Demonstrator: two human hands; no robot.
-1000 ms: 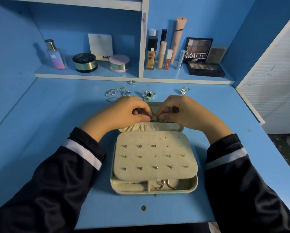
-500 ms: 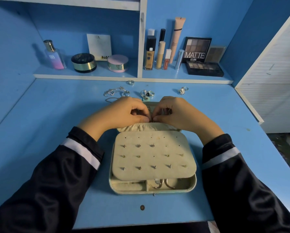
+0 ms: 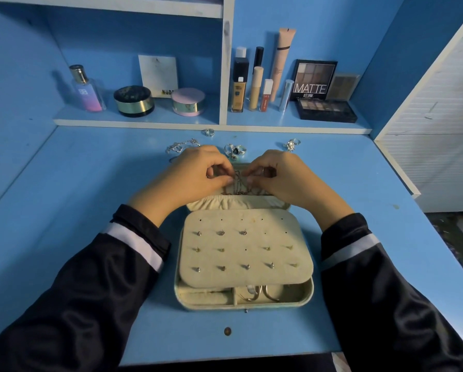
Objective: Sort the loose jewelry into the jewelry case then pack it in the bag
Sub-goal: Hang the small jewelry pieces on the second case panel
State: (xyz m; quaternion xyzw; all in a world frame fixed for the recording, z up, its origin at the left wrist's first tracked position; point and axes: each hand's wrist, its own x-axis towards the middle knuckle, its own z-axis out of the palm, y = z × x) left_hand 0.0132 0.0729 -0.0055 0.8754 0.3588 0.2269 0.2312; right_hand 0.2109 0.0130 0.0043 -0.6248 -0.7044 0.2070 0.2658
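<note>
Hanging between the two hands, a reddish chain [image 3: 237, 181] is pinched from either side, by the curled fingertips of the left hand [image 3: 198, 170] and by those of the right hand [image 3: 281, 173]. Half a second ago the fingertips were pressed together and the chain was hidden behind them. Now a small gap is opened between the hands, and several strands are seen in it, looping down toward the gathered pocket [image 3: 235, 201] in the lid of the jewelry case [image 3: 309, 294]. Whether the lower end is already tucked inside the pocket cannot be told.

The case is laid open on the worktop [image 3: 90, 183], in the same place as before. Its stud panel [image 3: 243, 248] is folded over the tray, and hoop earrings [image 3: 262, 295] are seen in the front compartment.

The change is judged to mean that the chain is being straightened or fed into the pocket, so this one piece is close to being stowed. More is left to be sorted: a silver chain [image 3: 180, 146], a cluster of rings [image 3: 235, 150], a single ring [image 3: 208, 132] and a silver ornament [image 3: 291, 144] are left loose on the worktop beyond the hands. No bag is seen, so packing is judged to be some way off.
</note>
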